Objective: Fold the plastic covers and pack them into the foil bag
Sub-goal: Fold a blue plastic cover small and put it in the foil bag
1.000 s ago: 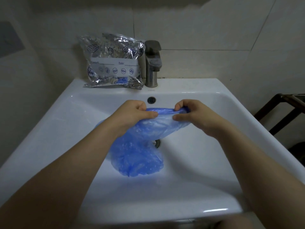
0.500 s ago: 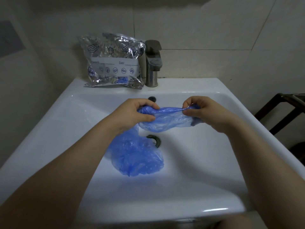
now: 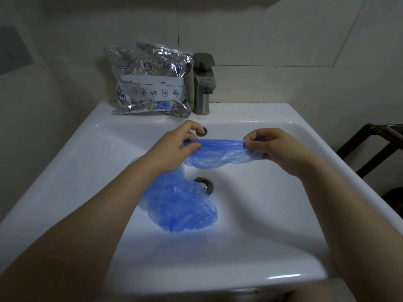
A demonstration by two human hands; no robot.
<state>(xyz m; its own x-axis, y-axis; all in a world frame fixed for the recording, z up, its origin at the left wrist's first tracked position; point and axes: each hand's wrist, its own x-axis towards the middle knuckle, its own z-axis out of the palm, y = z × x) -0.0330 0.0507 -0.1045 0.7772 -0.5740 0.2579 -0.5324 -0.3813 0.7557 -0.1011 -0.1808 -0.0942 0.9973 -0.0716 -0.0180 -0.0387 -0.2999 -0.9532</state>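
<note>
Held cover: a thin, crinkled blue plastic cover [image 3: 214, 154] is being stretched flat above the sink [image 3: 87, 153] basin.
Left hand: the left hand [image 3: 174, 147] is pinching the cover's left end.
Right hand: the right hand [image 3: 274, 149] is pinching its right end.
Second cover: another blue cover [image 3: 181, 205] is lying crumpled in the basin, partly over the drain [image 3: 206, 184].
Foil bag: the foil bag [image 3: 150, 81] is being propped at the sink's back edge, just beside the tap [image 3: 204, 83].

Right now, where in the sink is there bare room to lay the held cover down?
Bare basin floor lies right of the drain, under the right hand, and along the front rim. Crowded: the loose cover left of the drain, and the back ledge with foil bag and faucet.
</note>
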